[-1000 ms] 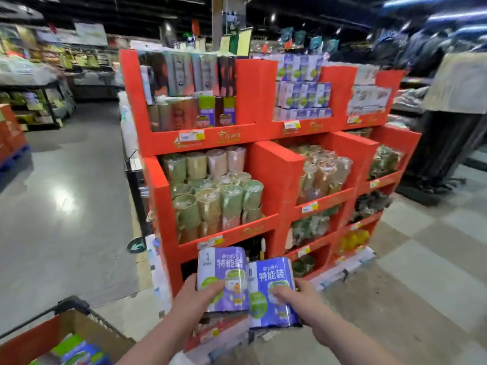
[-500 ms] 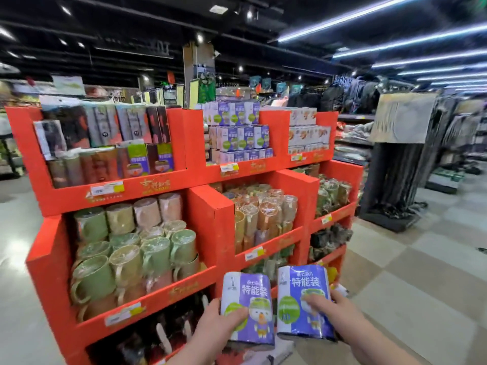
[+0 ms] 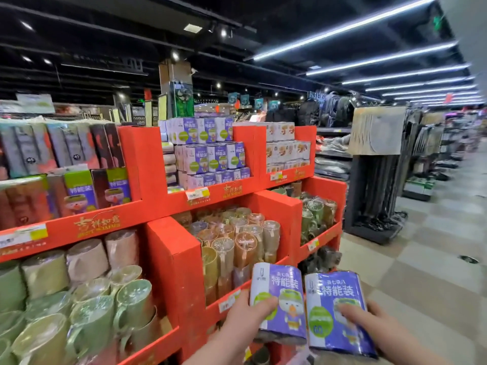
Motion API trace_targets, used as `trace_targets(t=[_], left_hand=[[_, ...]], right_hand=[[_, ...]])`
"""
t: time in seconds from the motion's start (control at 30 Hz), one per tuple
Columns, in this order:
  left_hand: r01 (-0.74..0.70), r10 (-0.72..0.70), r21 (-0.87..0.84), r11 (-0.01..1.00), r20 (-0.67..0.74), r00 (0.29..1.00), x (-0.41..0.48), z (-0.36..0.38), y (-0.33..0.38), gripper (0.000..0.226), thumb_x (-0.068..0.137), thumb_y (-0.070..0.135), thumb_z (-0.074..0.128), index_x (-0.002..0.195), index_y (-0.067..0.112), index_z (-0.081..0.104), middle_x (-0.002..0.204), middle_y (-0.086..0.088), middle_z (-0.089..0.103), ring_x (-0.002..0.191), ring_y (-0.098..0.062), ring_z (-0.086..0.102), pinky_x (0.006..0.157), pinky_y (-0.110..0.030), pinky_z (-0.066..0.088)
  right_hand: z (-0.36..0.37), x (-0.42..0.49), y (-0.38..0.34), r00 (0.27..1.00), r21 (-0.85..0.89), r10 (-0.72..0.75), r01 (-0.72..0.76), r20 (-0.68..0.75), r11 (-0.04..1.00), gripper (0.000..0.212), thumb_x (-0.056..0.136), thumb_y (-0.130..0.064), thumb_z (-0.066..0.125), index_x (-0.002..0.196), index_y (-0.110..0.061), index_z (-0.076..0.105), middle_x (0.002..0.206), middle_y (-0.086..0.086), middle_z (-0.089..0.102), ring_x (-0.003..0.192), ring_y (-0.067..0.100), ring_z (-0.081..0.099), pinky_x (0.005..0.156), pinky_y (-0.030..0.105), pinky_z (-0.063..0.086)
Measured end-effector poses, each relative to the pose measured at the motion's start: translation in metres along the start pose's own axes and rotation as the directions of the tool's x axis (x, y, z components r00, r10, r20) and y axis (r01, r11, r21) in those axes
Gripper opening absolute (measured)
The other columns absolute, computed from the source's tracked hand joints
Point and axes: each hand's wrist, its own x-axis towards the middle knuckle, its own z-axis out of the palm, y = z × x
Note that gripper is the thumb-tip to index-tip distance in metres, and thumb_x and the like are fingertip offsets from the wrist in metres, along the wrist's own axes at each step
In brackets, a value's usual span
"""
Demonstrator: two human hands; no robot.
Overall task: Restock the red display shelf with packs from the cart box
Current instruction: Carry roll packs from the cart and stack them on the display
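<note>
My left hand (image 3: 243, 316) grips a purple and white pack (image 3: 280, 293) with a cartoon figure on it. Beside it, my right hand (image 3: 369, 322) grips a second, matching pack (image 3: 333, 301). Both packs are upright at the bottom of the view, in front of the red display shelf (image 3: 168, 206). On the shelf's top middle tier stand stacked rows of matching purple packs (image 3: 210, 154). The cart box is out of view.
Wrapped green mugs (image 3: 87, 306) fill the lower left tier and wrapped glass cups (image 3: 237, 238) the middle one. White boxed goods (image 3: 287, 148) sit top right. A dark rack of hanging goods (image 3: 376, 180) stands right of the shelf, with tiled aisle floor (image 3: 427, 259) beyond.
The view has swung right and come closer to the shelf; the cart box has left the frame. Both packs stay in my hands, now facing the middle section.
</note>
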Motion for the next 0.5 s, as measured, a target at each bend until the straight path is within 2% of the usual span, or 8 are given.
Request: trace_targets(t=[0.1, 0.13, 0.2, 0.23, 0.3, 0.4, 0.43, 0.5], left_hand=[[-0.028, 0.028, -0.016, 0.999, 0.010, 1.000, 0.046, 0.005, 0.028, 0.045, 0.067, 0.035, 0.079, 0.103, 0.019, 0.057, 0.097, 0.000, 0.071, 0.083, -0.013, 0.070, 0.069, -0.023, 0.054], [-0.041, 0.042, -0.013, 0.999, 0.014, 0.999, 0.060, 0.003, 0.036, 0.046, 0.064, 0.038, 0.077, 0.101, 0.021, 0.056, 0.098, 0.001, 0.070, 0.084, -0.013, 0.070, 0.070, -0.023, 0.054], [-0.062, 0.063, -0.018, 0.998, 0.023, 0.998, 0.089, -0.004, 0.051, 0.033, 0.076, 0.033, 0.076, 0.098, 0.025, 0.053, 0.099, 0.002, 0.069, 0.082, -0.011, 0.069, 0.065, -0.020, 0.053], [-0.074, 0.074, -0.017, 0.997, 0.025, 0.997, 0.104, -0.009, 0.056, 0.030, 0.079, 0.032, 0.074, 0.100, 0.025, 0.053, 0.100, 0.001, 0.069, 0.083, -0.011, 0.069, 0.067, -0.021, 0.055], [-0.106, 0.106, -0.007, 0.994, 0.023, 0.994, 0.129, -0.019, 0.066, 0.045, 0.070, 0.038, 0.076, 0.107, 0.023, 0.056, 0.102, -0.002, 0.071, 0.087, -0.016, 0.071, 0.081, -0.032, 0.057], [-0.129, 0.129, -0.023, 0.991, 0.010, 0.992, 0.162, -0.036, 0.075, 0.069, 0.052, 0.046, 0.078, 0.113, 0.019, 0.059, 0.101, -0.003, 0.074, 0.089, -0.019, 0.072, 0.088, -0.042, 0.056], [-0.125, 0.125, -0.015, 0.992, -0.020, 0.992, 0.170, -0.042, 0.078, 0.073, 0.049, 0.048, 0.079, 0.113, 0.018, 0.060, 0.100, -0.002, 0.074, 0.089, -0.019, 0.072, 0.087, -0.041, 0.056], [-0.123, 0.123, -0.007, 0.992, -0.064, 0.990, 0.184, -0.054, 0.083, 0.062, 0.057, 0.045, 0.080, 0.109, 0.018, 0.060, 0.098, 0.000, 0.074, 0.086, -0.016, 0.072, 0.076, -0.031, 0.057]], right_hand=[[0.001, 0.046, -0.024, 0.999, -0.032, -0.031, 0.030, -0.030, 0.999, 0.020, 0.075, -0.015, 0.079, 0.087, -0.003, 0.069, 0.073, 0.011, 0.075, 0.069, 0.025, 0.071, 0.063, 0.032, 0.050], [0.002, 0.061, -0.030, 0.999, -0.032, -0.045, 0.044, -0.029, 0.998, 0.015, 0.076, -0.014, 0.077, 0.085, -0.004, 0.070, 0.072, 0.011, 0.075, 0.067, 0.025, 0.071, 0.063, 0.032, 0.051], [0.010, 0.091, -0.044, 0.997, -0.029, -0.066, 0.065, -0.027, 0.997, 0.015, 0.076, -0.014, 0.077, 0.084, -0.005, 0.069, 0.073, 0.011, 0.075, 0.065, 0.025, 0.072, 0.068, 0.035, 0.053], [0.016, 0.104, -0.052, 0.998, -0.030, -0.064, 0.063, -0.020, 0.998, 0.017, 0.075, -0.014, 0.078, 0.086, -0.005, 0.069, 0.073, 0.011, 0.075, 0.067, 0.025, 0.072, 0.071, 0.037, 0.054], [0.027, 0.130, -0.065, 0.997, -0.003, -0.071, 0.071, 0.018, 0.997, 0.025, 0.068, -0.018, 0.084, 0.084, -0.005, 0.070, 0.072, 0.011, 0.075, 0.068, 0.027, 0.072, 0.073, 0.039, 0.053], [0.045, 0.168, -0.076, 0.992, 0.009, -0.066, 0.066, 0.109, 0.998, 0.075, 0.015, -0.049, 0.093, 0.077, -0.010, 0.076, 0.079, 0.009, 0.076, 0.076, 0.030, 0.073, 0.083, 0.044, 0.054], [0.050, 0.182, -0.076, 0.991, 0.018, -0.072, 0.070, 0.117, 0.997, 0.087, 0.009, -0.055, 0.090, 0.083, -0.012, 0.076, 0.083, 0.008, 0.076, 0.079, 0.029, 0.073, 0.087, 0.045, 0.053], [0.062, 0.204, -0.084, 0.985, 0.008, -0.094, 0.094, 0.146, 0.996, 0.077, 0.030, -0.051, 0.092, 0.093, -0.012, 0.071, 0.087, 0.006, 0.076, 0.081, 0.027, 0.073, 0.090, 0.045, 0.053]])
